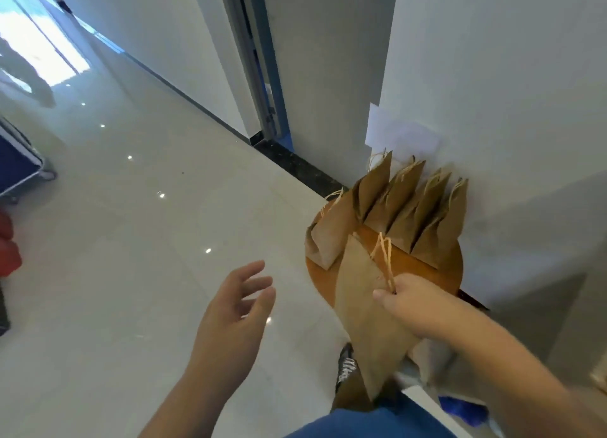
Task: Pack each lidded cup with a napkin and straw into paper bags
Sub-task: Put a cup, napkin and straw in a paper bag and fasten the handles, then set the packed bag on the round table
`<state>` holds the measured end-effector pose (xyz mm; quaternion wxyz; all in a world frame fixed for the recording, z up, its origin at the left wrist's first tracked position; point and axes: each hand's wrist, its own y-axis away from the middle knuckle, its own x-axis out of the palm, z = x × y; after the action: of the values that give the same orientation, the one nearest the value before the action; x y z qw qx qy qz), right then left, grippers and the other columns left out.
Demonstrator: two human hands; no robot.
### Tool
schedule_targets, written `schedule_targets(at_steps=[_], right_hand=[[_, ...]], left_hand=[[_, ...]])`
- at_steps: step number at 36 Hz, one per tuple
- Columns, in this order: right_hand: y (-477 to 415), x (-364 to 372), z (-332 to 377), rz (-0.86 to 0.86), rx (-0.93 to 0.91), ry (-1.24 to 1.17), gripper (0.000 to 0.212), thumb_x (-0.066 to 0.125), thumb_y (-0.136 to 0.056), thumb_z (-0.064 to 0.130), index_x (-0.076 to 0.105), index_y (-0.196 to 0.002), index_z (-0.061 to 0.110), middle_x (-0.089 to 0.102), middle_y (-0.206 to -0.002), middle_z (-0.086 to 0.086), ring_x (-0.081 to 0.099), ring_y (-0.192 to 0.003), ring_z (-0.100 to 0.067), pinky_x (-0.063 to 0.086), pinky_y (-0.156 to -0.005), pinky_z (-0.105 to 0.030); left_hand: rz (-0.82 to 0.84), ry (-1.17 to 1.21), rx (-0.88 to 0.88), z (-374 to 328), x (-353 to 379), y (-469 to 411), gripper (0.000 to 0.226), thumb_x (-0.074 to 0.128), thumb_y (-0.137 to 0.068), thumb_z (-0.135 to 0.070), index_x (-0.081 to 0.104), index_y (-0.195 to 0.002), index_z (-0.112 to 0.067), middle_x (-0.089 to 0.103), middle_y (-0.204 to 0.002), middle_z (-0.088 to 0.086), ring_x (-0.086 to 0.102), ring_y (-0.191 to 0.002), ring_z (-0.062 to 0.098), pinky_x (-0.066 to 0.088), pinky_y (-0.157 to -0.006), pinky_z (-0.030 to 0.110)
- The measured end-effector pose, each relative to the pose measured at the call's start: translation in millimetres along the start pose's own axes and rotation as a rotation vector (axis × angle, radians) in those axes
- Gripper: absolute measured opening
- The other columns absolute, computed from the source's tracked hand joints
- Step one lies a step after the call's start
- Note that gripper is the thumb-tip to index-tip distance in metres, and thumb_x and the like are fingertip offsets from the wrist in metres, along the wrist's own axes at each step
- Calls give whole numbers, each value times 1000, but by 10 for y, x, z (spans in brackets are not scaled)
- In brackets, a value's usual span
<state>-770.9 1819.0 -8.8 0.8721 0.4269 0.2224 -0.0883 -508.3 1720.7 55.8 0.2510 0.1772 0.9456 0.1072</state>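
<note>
**Held paper bag** [364, 306]: brown and closed flat, it hangs point-down over the near edge of the round wooden stool [427, 273]. It is carried by its twine handle [384, 257], probably so that it stays upright and unopened.

**Right hand** [407, 303]: reaches forward from the lower right. The thumb and fingers pinch the handle loops together at the bag's top edge.

**Left hand** [236, 309]: held out over the tiled floor [147, 240] with the palm turned inward. The fingers are spread and loose, and it holds nothing.

**Standing bags** [404, 207]: about five are ranged on the stool. The rear ones lean on the wall [492, 76], likely for support.

**Contents:** no cup, napkin or straw is visible, and it cannot be told whether any bag is filled.
</note>
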Motion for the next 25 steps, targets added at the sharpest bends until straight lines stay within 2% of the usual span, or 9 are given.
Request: schedule_targets(at_steps=[2,5,7,10,14,21,23,25], right_hand=[[-436,-12,2,-30,109,-134,14,60,-107,37,63,-103,25,69,-97,-2,67,-87,-16,53,-61,-27],[-1056,4,-33,-11,209,-309,8,61,-107,25,56,-101,26,63,-96,2,67,-87,-19,55,-49,-24],[-1438,-30,-46,-33,268,-395,12,60,-106,12,54,-110,21,59,-100,-1,65,-92,-25,59,-59,-29],[-1928,-141,-34,-103,334,-458,21,59,-104,8,55,-123,15,62,-111,-10,62,-84,-26,61,-62,-35],[-2398,-259,34,-147,373,-351,26,54,-107,14,56,-133,15,65,-103,-10,71,-85,-26,52,-44,-25],[-2872,-273,195,-190,396,-350,33,53,-105,10,57,-137,11,69,-101,-15,72,-81,-29,55,-48,-29],[-2959,-200,222,-196,420,-387,29,52,-106,12,58,-134,10,70,-101,-17,71,-81,-29,58,-55,-33],[-3010,-121,248,-203,446,-429,21,50,-108,21,58,-125,10,69,-104,-17,68,-83,-28,63,-69,-38]], left_hand=[[25,-8,-29,-150,53,-249,31,66,-101,-28,64,-124,-48,77,-106,-19,76,-90,5,59,-87,38],[53,-26,-47,-377,179,-600,30,65,-101,-25,64,-125,-44,79,-100,-17,77,-85,8,59,-88,42],[73,-34,-60,-514,257,-813,31,64,-102,-24,64,-127,-42,79,-99,-15,77,-84,10,60,-88,42],[101,-47,-79,-711,349,-1091,30,65,-102,-23,64,-125,-42,79,-96,-13,77,-84,13,61,-89,42],[146,-92,-68,-938,395,-1488,30,64,-102,-21,64,-126,-39,79,-96,-8,77,-84,17,61,-91,45],[223,-181,1,-1091,328,-2281,29,62,-103,-23,63,-127,-40,79,-97,-11,77,-84,15,62,-90,44],[264,-215,25,-1090,338,-2523,29,61,-103,-27,61,-129,-42,79,-97,-12,76,-85,13,62,-91,43],[320,-256,47,-1081,363,-2762,30,62,-103,-32,58,-130,-44,77,-99,-15,75,-87,11,62,-93,41]])
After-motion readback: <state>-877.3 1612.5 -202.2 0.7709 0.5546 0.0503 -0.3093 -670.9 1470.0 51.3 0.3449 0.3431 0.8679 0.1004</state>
